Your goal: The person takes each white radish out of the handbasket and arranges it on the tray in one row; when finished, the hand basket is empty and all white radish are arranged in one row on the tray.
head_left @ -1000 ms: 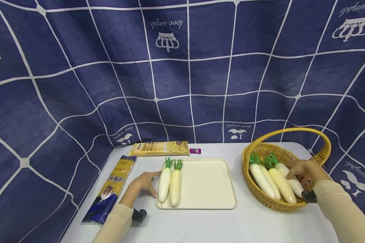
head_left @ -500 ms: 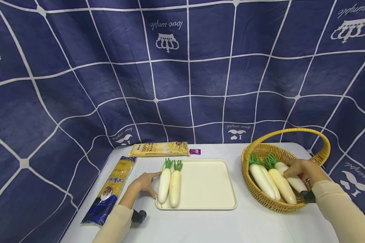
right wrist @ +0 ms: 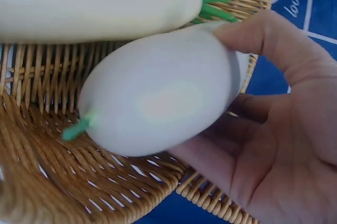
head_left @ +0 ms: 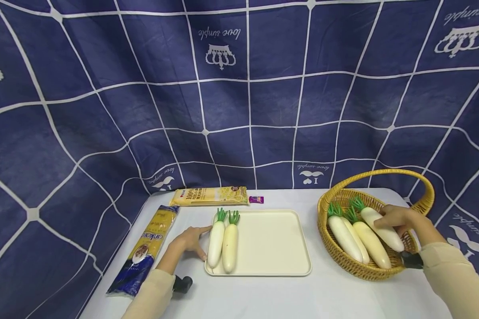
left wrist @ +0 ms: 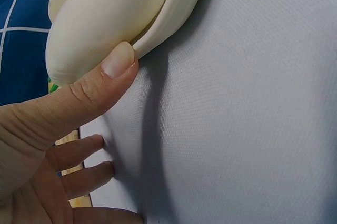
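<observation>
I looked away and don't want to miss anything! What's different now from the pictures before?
The right hand has moved the white radish it holds toward the basket's far side, seemingly lifting it a little; its green leaves now show more clearly. Nothing was let go. The left hand stays by the tray's left edge; the two radishes on the tray stay put too.

Cannot read the purple packet (head_left: 257, 200), too small; cannot see some finger ends of the right hand (right wrist: 284, 113), behind the held radish (right wrist: 158, 98); lose left hand (left wrist: 47, 140) and tray (left wrist: 181, 4) at left wrist view's edges.
</observation>
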`<action>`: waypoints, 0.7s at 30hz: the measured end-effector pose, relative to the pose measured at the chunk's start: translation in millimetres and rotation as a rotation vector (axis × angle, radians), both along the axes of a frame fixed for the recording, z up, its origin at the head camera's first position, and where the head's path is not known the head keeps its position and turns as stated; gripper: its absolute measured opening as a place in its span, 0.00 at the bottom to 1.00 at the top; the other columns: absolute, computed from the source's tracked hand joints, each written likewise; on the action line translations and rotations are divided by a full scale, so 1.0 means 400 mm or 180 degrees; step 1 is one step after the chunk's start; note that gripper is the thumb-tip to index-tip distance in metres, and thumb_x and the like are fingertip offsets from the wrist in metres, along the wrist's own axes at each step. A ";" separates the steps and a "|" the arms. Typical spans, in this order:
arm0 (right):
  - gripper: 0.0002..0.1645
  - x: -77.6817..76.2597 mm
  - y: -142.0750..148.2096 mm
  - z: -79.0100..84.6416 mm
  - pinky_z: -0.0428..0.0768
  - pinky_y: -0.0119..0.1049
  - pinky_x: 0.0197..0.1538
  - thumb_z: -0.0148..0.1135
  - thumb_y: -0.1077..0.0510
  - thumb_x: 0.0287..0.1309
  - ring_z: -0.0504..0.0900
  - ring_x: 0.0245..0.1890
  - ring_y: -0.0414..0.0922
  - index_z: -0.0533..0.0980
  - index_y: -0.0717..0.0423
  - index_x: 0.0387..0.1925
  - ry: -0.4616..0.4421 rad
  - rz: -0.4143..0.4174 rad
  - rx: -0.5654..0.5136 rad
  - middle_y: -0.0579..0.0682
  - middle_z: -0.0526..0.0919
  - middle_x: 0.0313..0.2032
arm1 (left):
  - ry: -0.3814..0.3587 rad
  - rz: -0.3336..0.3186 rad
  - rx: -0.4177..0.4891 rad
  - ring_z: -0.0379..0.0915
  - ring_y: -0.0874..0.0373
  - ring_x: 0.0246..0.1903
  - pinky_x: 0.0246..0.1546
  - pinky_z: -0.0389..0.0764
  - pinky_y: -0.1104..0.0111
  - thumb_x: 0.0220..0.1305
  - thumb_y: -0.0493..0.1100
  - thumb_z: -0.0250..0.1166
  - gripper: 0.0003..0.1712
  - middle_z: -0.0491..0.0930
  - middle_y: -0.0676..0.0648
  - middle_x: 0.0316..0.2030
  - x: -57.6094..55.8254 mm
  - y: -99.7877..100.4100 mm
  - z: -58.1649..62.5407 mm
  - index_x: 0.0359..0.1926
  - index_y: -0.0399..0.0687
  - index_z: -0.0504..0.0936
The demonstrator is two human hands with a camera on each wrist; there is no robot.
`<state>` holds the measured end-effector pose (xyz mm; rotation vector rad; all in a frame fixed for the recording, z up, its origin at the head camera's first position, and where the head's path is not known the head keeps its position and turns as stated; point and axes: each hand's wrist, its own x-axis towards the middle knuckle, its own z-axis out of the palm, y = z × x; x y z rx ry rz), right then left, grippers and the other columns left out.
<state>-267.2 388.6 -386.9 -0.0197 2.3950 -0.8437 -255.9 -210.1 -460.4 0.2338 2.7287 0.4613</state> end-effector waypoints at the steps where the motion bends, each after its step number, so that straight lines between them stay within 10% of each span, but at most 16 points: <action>1: 0.37 0.002 0.002 0.000 0.84 0.49 0.38 0.55 0.55 0.58 0.80 0.38 0.53 0.55 0.85 0.52 0.0026 0.0013 -0.0073 0.64 0.76 0.38 | -0.0006 0.0009 -0.0008 0.65 0.34 0.59 0.59 0.67 0.42 0.23 0.48 0.82 0.61 0.73 0.34 0.57 0.000 0.000 0.001 0.66 0.50 0.67; 21: 0.41 0.031 -0.012 -0.024 0.83 0.38 0.43 0.46 0.56 0.65 0.79 0.40 0.43 0.44 0.89 0.57 0.0427 0.0068 -0.1457 0.56 0.75 0.41 | 0.0027 0.0002 0.0022 0.64 0.34 0.60 0.60 0.66 0.42 0.22 0.48 0.82 0.61 0.71 0.33 0.59 0.005 -0.001 0.000 0.66 0.50 0.67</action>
